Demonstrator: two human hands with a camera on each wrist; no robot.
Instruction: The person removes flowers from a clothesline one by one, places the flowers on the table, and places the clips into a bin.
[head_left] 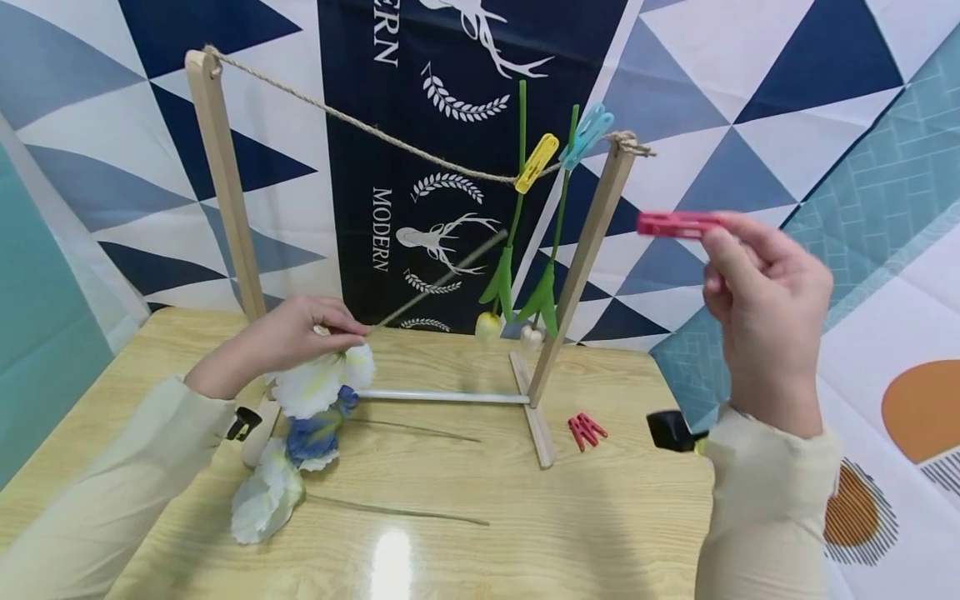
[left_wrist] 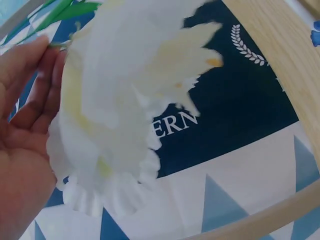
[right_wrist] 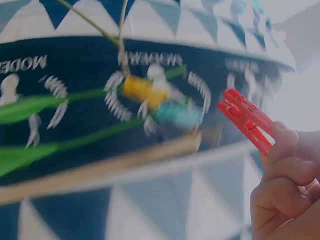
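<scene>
My left hand (head_left: 300, 333) pinches the stem of a white artificial flower (head_left: 311, 385), its bloom hanging under the fingers and its stem slanting up to the right. In the left wrist view the petals (left_wrist: 115, 105) fill the middle. My right hand (head_left: 776, 300), raised right of the frame, pinches a red clothespin (head_left: 678, 224) between thumb and forefinger. On the rope (head_left: 375, 132), a yellow clothespin (head_left: 537, 163) and a blue clothespin (head_left: 587, 136) hold two tulips upside down, a yellow tulip (head_left: 488, 326) and a white tulip (head_left: 532, 337).
A wooden post (head_left: 225, 183) and a second post (head_left: 581, 275) carry the rope, joined low by a white rod (head_left: 450, 397). Two red clothespins (head_left: 587, 431) lie right of the base. A blue flower (head_left: 313, 437) and another white flower (head_left: 266, 493) lie at the left.
</scene>
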